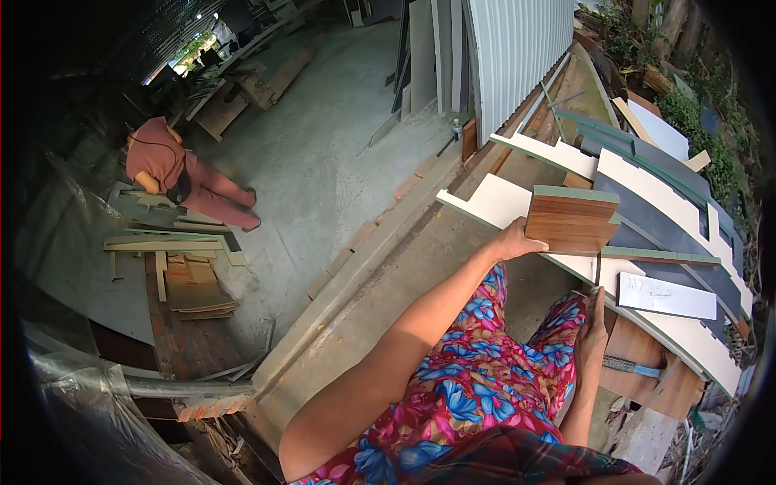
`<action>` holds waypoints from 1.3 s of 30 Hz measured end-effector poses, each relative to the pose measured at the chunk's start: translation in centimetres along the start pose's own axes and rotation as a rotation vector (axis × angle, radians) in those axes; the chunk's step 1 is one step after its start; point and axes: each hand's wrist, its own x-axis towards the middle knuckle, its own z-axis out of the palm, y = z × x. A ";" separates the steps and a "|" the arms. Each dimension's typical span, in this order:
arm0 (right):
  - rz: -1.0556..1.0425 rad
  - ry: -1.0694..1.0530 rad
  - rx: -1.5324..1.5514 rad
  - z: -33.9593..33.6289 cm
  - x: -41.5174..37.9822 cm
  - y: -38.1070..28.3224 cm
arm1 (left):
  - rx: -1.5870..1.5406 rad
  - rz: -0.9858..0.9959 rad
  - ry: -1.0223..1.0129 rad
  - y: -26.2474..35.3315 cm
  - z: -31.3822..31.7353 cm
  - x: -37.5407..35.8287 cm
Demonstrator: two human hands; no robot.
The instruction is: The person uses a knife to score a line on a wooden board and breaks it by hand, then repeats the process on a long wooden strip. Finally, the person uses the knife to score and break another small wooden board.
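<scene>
My left hand [517,241] grips the lower left corner of a brown wood-grain board piece [570,222] with green edges, held up in front of me. Low in front of the board, my right hand [596,319] is closed around a slim dark tool [599,269], whose tip points up to the board's lower right edge. Its exact kind cannot be made out. Behind the board lie long cream-faced panels [497,202] with notched ends, and a narrow green-edged strip [663,256] runs off to the right.
A small white board [667,297] rests on the panels. A hammer-like tool with a blue part [634,367] lies at lower right. Corrugated metal sheet [521,65] stands ahead. On the left, another person [190,174] bends over stacked board offcuts [198,283] on the concrete floor.
</scene>
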 end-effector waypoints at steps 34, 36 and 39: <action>0.172 0.039 0.069 -0.3 -0.2 -0.5 | -0.105 0.008 0.033 3.4 0.0 -1.2; 0.089 0.089 0.075 -0.1 0.3 -0.2 | -0.107 -0.001 0.020 3.4 -0.1 -0.9; 0.136 0.055 0.028 0.1 2.9 -0.2 | -0.070 -0.037 0.012 3.6 -0.4 -0.9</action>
